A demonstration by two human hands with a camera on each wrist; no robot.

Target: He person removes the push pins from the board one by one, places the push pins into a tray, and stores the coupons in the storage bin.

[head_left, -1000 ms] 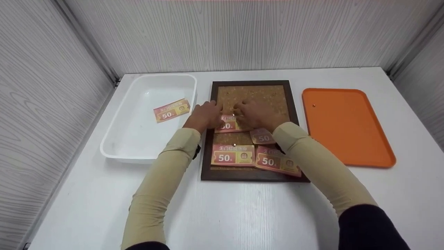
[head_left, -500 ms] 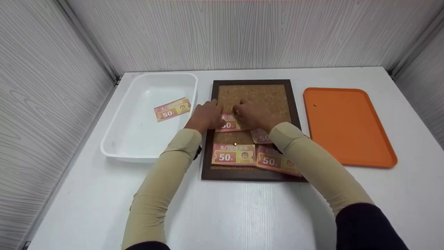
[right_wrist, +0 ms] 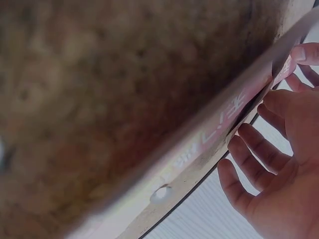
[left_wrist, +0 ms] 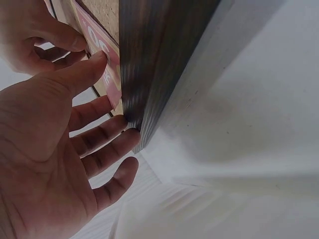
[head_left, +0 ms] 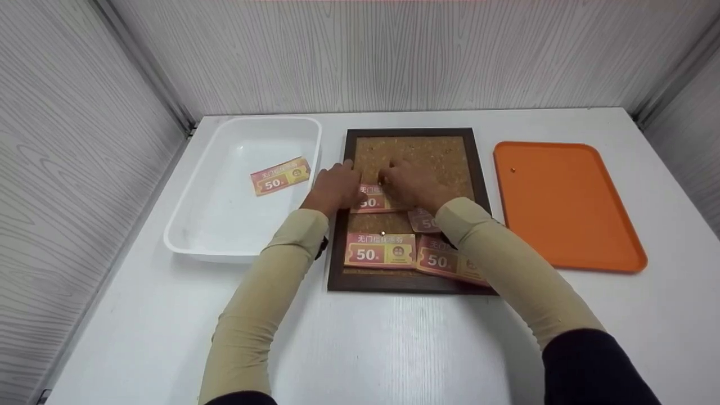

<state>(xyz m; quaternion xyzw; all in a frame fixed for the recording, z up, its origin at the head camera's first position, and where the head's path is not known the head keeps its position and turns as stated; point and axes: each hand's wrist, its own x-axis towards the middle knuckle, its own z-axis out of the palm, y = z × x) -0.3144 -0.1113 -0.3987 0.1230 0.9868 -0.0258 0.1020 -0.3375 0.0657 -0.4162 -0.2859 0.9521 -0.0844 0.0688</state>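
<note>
The upper coupon (head_left: 369, 201), pink and yellow with a white 50, lies on the corkboard (head_left: 408, 147), its left edge near the dark frame, bare cork above. The left hand (head_left: 336, 187), fingers spread, rests its thumb on it; the right hand (head_left: 415, 184) bends over its top, its grip impossible to tell. The right sleeve (head_left: 506, 259) overhangs the lower right coupon (head_left: 441, 260); trays (head_left: 574, 208) flank the board.

Big 50 read on lower-left coupon (head_left: 380, 251), header 无门槛优惠券; 50 also on upper-left coupon (head_left: 370, 199), half-covered coupon (head_left: 423, 221) and lower-right coupon (head_left: 447, 261), all on framed corkboard (head_left: 416, 147); coupon in white basin (head_left: 208, 219) showed 50 too; smallest print was too blurred
</note>
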